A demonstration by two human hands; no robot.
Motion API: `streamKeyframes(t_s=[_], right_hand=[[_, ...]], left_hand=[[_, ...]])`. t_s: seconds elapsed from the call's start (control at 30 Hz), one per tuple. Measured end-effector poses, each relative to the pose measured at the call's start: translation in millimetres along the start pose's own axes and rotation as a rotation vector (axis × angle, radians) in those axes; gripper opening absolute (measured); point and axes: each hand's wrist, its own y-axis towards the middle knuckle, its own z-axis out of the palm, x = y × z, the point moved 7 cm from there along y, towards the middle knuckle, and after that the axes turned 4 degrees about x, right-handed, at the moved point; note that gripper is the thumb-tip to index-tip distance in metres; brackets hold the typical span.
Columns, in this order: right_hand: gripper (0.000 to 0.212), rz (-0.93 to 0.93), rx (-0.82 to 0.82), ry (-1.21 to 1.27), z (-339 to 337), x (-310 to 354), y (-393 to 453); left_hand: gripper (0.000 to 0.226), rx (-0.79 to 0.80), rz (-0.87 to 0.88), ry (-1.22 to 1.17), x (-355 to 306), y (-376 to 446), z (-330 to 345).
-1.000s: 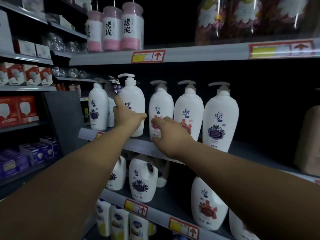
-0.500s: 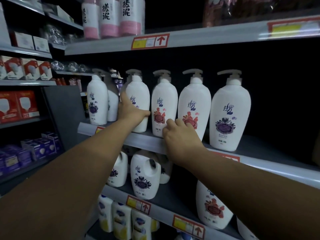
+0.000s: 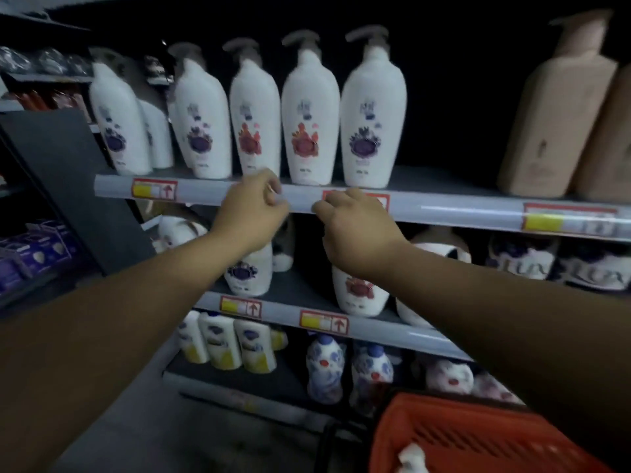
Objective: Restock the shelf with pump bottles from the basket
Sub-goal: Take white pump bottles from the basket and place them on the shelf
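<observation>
Several white pump bottles (image 3: 309,117) with purple or red flower labels stand in a row on the grey shelf (image 3: 444,206). Both my hands hover in front of the shelf's front edge, below the bottles, and hold nothing. My left hand (image 3: 252,213) has loosely curled fingers. My right hand (image 3: 355,227) is just to its right, fingers bent, over a red price tag. At the bottom right sits the red plastic basket (image 3: 478,435), with the white top of something (image 3: 411,455) showing inside it.
Tan pump bottles (image 3: 560,110) stand on the same shelf at the right. Lower shelves hold white jugs (image 3: 358,291), small yellow-bottomed bottles (image 3: 235,343) and refill pouches (image 3: 324,367). A dark side panel (image 3: 78,186) and more shelving with boxes lie to the left.
Both hands have let go of the bottles and dropped back to the shelf's front edge. The view has tilted down and right, bringing the red basket into sight.
</observation>
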Motion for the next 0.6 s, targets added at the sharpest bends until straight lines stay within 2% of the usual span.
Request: streamKeyframes(t_s=[0.07,0.17,0.37,0.47,0.6], right_hand=[[0.024,0.025,-0.009,0.052,1.4,-1.7,-25.9],[0.032,0.079,0.051,0.154,8.3,-5.6,-63.8],[0.023,0.324,0.223,0.453,29.6,-37.5,-131.5],[0.027,0.394,0.315,0.483,43.2,-52.4,-164.6],[0.025,0.500,0.429,0.490,68.0,-69.9,-213.0]], left_hand=[[0.013,0.252,0.058,0.046,-20.2,-28.6,38.2],[0.014,0.447,0.130,0.050,-47.4,-72.4,77.1],[0.009,0.558,0.085,-0.038,-72.4,-131.4,124.6],[0.013,0.583,0.057,-0.053,-81.2,-149.5,143.0],[0.015,0.717,0.010,-0.058,-100.6,-185.4,184.0]])
